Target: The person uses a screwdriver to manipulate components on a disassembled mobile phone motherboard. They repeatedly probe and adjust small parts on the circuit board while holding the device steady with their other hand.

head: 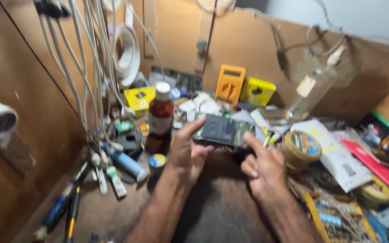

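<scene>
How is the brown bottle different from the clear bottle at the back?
The brown bottle stands upright near the left hand; the clear bottle leans over at the back right. The brown bottle is dark with a white cap; the clear bottle is see-through, with a tag hanging at its neck. The brown bottle looks sharp enough to make out; the clear bottle is blurred. Both rise above the clutter on the bench.

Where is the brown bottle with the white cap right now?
In the head view, the brown bottle stands upright left of centre on the bench, just left of the left hand, with a yellow box behind it.
</scene>
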